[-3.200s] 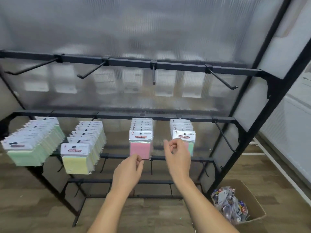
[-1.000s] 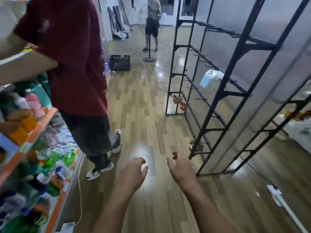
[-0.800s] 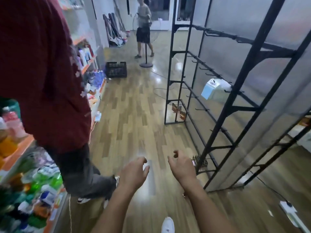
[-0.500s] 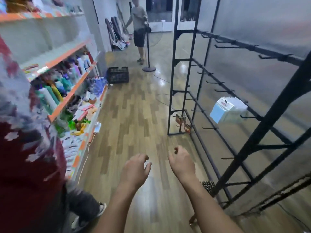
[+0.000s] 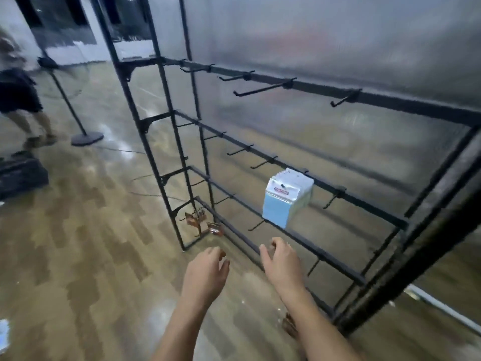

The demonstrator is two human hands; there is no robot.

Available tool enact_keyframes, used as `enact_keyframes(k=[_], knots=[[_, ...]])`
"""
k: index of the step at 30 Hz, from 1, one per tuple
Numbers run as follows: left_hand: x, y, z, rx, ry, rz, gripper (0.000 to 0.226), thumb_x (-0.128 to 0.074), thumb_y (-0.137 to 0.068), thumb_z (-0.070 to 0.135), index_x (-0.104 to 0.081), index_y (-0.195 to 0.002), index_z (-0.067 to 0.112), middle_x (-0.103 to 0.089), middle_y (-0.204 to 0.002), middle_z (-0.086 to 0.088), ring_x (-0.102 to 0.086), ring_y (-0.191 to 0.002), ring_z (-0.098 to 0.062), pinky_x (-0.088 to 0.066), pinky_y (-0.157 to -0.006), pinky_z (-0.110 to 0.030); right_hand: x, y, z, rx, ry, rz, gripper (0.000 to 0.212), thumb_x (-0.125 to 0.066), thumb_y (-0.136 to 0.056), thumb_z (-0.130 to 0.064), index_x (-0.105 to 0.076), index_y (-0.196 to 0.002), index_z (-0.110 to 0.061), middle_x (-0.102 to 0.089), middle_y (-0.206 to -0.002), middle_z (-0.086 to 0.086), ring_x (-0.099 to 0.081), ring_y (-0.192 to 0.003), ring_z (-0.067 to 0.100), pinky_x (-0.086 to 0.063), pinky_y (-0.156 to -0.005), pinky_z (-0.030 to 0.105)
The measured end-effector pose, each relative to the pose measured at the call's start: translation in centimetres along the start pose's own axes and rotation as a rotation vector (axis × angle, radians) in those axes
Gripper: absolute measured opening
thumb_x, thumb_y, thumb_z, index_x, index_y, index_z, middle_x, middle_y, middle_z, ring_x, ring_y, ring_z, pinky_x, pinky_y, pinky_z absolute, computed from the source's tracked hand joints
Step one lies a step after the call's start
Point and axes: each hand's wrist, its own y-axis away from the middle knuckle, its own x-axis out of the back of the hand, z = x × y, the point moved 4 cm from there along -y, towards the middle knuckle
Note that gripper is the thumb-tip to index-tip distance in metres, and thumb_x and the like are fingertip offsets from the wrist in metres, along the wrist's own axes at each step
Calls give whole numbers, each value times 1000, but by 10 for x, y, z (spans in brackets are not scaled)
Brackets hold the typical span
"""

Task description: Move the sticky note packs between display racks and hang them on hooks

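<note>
Transit or approach step, by the look of it: left hand (image 5: 205,269) and right hand (image 5: 282,264) are both loosely curled and hold nothing. Blue sticky note packs (image 5: 286,199) hang on a hook of the black rack (image 5: 338,190), at 12 o'clock from the right hand, near. Likely next: reach up and grip the front pack.

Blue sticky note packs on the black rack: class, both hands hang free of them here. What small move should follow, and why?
Probably reach the right hand up to the blue sticky note packs and grip the front one. Both it and the left hand look loosely curled and seem to hold nothing, and that stack is the only one on this rack.
</note>
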Motion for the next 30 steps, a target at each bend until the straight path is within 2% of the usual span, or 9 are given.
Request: enact_keyframes(k=[3, 7, 10, 14, 18, 23, 28, 30], knots=[[3, -46, -6, -145, -9, -42, 19, -51, -93, 36, -59, -94, 19, -63, -94, 3, -61, -93, -22, -48, -77, -35, 1, -9, -2, -184, -11, 117, 44, -50, -98, -49, -58, -125, -15, -66, -121, 3, -60, -113, 22, -51, -92, 38], [1, -85, -14, -242, 50, -68, 16, -59, -89, 32, -61, -87, 16, -63, -87, 0, -62, -88, -26, -47, -72, -36, 10, -16, -8, -318, -22, 298, 49, -52, -96, -53, -53, -128, -15, -61, -124, 5, -58, -114, 25, -51, -91, 41], [-3, -99, -17, -297, 82, -95, 13, -65, -85, 25, -59, -80, 15, -62, -81, -2, -62, -82, -29, -47, -65, -37, 16, -26, -13, -358, -5, 373, 55, -53, -95, -51, -49, -133, -11, -60, -128, 8, -57, -116, 28, -49, -93, 40], [-3, -123, -20, -361, 111, -121, 11, -66, -85, 27, -61, -81, 18, -63, -82, 2, -64, -81, -25, -48, -65, -35, 14, -46, -16, -419, 9, 388, 61, -52, -94, -55, -44, -138, -12, -55, -134, 9, -56, -118, 30, -51, -92, 44], [4, -144, -17, -388, 121, -111, 9, -64, -88, 28, -61, -83, 21, -62, -83, 5, -63, -83, -22, -48, -68, -36, 12, -65, -19, -405, -52, 457, 57, -56, -92, -54, -45, -129, -13, -55, -128, 8, -57, -114, 29, -53, -87, 47], [1, -164, -24, -399, 139, -143, 9, -62, -91, 29, -62, -84, 22, -61, -84, 6, -63, -84, -20, -50, -68, -37, 4, -75, -24, -420, -159, 494, 41, -61, -93, -48, -48, -113, -14, -58, -116, 4, -56, -107, 24, -50, -82, 37], [-12, -187, -19, -469, 161, -233, 10, -61, -92, 30, -65, -90, 21, -61, -88, 7, -63, -85, -16, -50, -72, -34, 0, -71, -27, -468, -323, 493, 38, -67, -90, -46, -45, -106, -19, -57, -107, -4, -57, -99, 16, -44, -63, 21], [-16, -198, -15, -515, 162, -273, 11, -60, -92, 29, -65, -91, 20, -60, -88, 6, -62, -86, -18, -47, -71, -33, -3, -71, -31, -480, -357, 520, 39, -67, -90, -46, -45, -107, -20, -58, -106, -5, -59, -98, 13, -49, -63, 21]])
